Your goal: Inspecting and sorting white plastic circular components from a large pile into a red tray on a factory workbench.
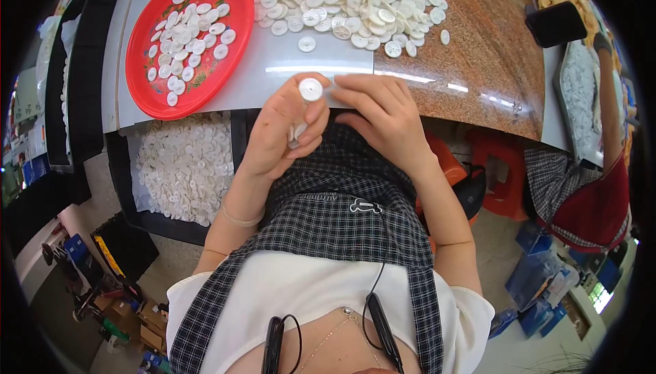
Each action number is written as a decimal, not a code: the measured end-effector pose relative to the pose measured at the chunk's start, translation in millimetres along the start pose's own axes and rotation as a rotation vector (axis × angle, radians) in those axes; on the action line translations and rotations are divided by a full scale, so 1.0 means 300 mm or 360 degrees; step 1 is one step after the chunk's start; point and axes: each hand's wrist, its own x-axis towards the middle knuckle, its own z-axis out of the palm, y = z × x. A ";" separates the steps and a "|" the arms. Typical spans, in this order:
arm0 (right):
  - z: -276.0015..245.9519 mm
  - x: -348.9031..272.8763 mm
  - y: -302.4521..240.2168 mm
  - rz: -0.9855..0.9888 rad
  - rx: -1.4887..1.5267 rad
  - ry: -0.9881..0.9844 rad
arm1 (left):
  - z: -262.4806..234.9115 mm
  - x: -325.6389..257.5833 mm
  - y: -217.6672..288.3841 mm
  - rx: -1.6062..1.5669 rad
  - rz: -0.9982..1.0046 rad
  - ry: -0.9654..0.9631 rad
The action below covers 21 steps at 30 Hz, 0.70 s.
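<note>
Left hand [277, 128]: thumb and fingers clamped on a white disc [311, 89], flat face up, held just off the table's front edge, above the lap. More white pieces [296, 135] tucked under the curled fingers of the same hand; count hidden. Right hand [389, 117]: thumb and index apart, fingers bent, tips just beside the held disc; can't tell if they touch it. Red plate [139, 66] on the table [273, 52] at far left, similar discs scattered in it. Big loose pile [348, 5] of the same discs right of the plate, straddling grey and brown stone surfaces; single disc [307, 44] sits just in front of the pile. Dark bin [121, 182] below the table edge, left of the lap, filled with small white pieces [188, 169]. Black flat object [555, 24] at the table's right end. Co-worker's arm [608, 104] beyond, beside a tray of whitish pieces [579, 100].
</note>
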 end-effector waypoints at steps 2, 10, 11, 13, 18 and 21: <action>0.007 -0.034 0.011 -0.0052 0.0008 0.0040 | -0.011 0.006 0.017 0.0000 0.0092 0.0079; 0.002 0.028 -0.061 0.0799 0.1177 0.0342 | -0.024 0.008 -0.006 0.0107 0.0217 0.0203; 0.002 0.038 -0.061 0.0780 0.1293 0.0335 | -0.027 0.005 -0.013 0.0282 0.0232 0.0219; 0.004 0.055 -0.070 0.0764 0.1410 0.0324 | -0.010 0.004 -0.019 0.0455 0.0244 0.0239; -0.003 0.069 -0.088 0.0788 0.1616 0.0320 | 0.021 0.007 -0.018 0.0780 0.0393 0.0290; 0.003 0.075 -0.084 0.0873 0.1776 0.0396 | 0.021 -0.005 -0.008 0.0596 0.0284 0.0288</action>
